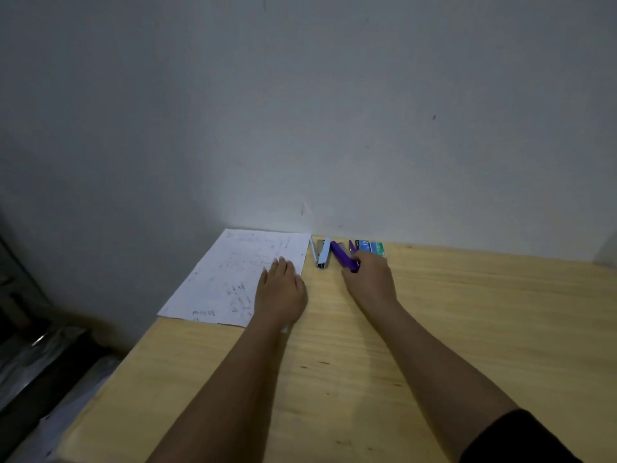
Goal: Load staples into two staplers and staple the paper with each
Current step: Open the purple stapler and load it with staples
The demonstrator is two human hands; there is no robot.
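- my right hand [369,279] closes its grip on the purple stapler [344,257], far back on the tabletop [467,312] near the wall.
- my left hand [279,289] lies flat and loose on the paper [227,279].
- i should pull it close, then open it slowly.

A plain home or office desk corner: a pale wooden surface [467,312] against a scuffed white wall [334,111], carrying handwritten paper [233,272], 2 staplers [323,253] and staple boxes [371,247].

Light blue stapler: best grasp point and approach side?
Grip the light blue stapler at its near hinged end, where the arms meet. It lies open in a V toward the wall. Probably come from above with the left hand, since the purple stapler crowds its right.
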